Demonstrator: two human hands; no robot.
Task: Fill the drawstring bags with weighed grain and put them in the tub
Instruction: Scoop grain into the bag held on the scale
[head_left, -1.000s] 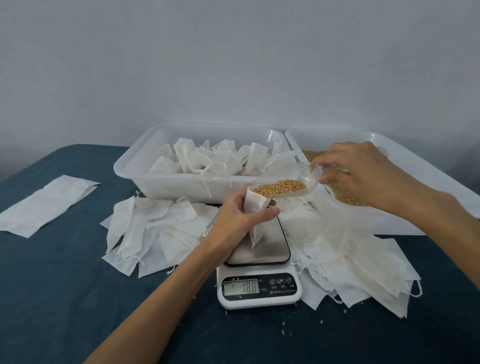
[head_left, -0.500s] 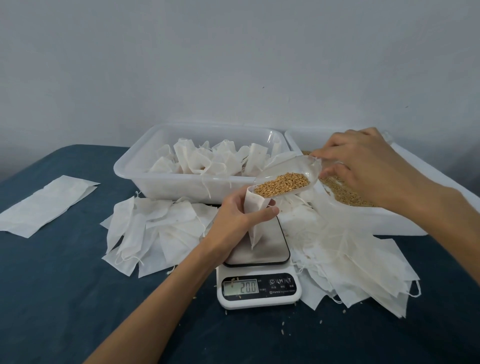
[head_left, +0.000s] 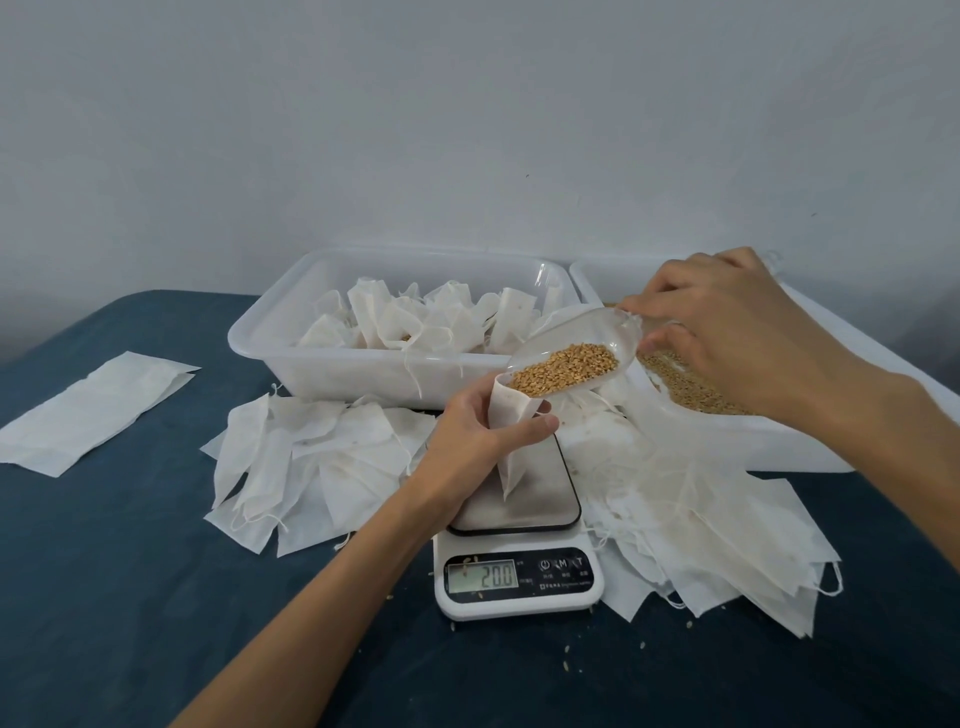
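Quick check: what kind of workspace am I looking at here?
Probably a makeshift hand-packing bench, not a factory line: a digital scale on a blue-covered table, plastic tubs of filled bags and loose grain, plain wall.

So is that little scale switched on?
On. The scale has a lit display showing digits that look like 20.0, though its platform looks bare, since the left hand holds the bag.

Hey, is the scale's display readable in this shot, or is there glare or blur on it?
Head view: the scale display is sharp and reads 20.0, with no glare; stray grains lie over its left edge; lighting is soft and even, shadows faint; wide-angle lens bends the tub edges slightly.
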